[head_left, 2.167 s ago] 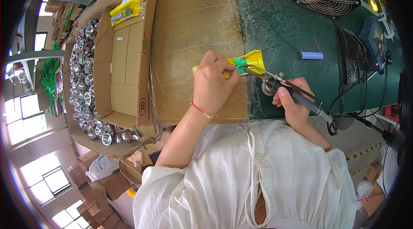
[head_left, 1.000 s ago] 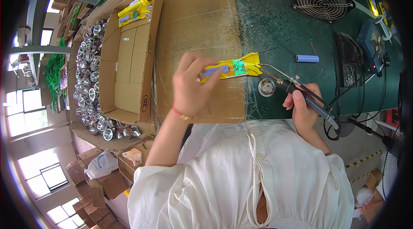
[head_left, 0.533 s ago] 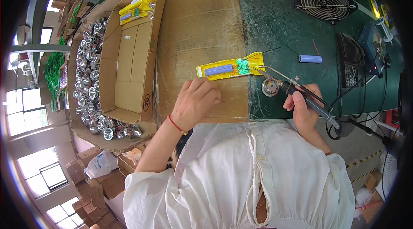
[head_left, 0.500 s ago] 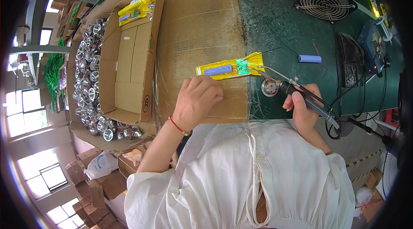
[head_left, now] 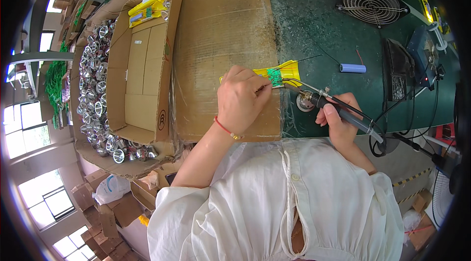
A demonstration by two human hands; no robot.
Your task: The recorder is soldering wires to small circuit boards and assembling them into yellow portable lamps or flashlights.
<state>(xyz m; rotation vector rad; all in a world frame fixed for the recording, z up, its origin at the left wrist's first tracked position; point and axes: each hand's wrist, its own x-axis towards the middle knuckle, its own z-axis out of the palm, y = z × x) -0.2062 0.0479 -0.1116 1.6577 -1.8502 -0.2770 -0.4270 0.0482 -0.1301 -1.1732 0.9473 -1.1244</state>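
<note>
My right hand [head_left: 339, 115] grips a black and grey soldering iron [head_left: 343, 110] with a thin solder-feed tube along it. The iron's tip is close to the right edge of a green circuit board [head_left: 275, 77]. That board lies in a yellow plastic flashlight housing half [head_left: 291, 71] on the cardboard. My left hand [head_left: 243, 99] is over the housing's left part, thumb and fingers pinched beside the board. Whatever they pinch is too small to make out, and the purple battery cell in the housing is now hidden. A round silver reflector [head_left: 305, 102] lies under the iron.
Right of the housing lies a loose purple cell [head_left: 353, 68] with wires. A caged fan [head_left: 371, 2] and a blue soldering station [head_left: 423, 55] stand farther right. On the left, a cardboard tray [head_left: 142, 109] holds yellow assemblies, beside a box of silver reflectors [head_left: 100, 87].
My left hand has moved right and slightly up, from below the housing to beside the board, covering the cell. The soldering iron has shifted slightly left and down.
</note>
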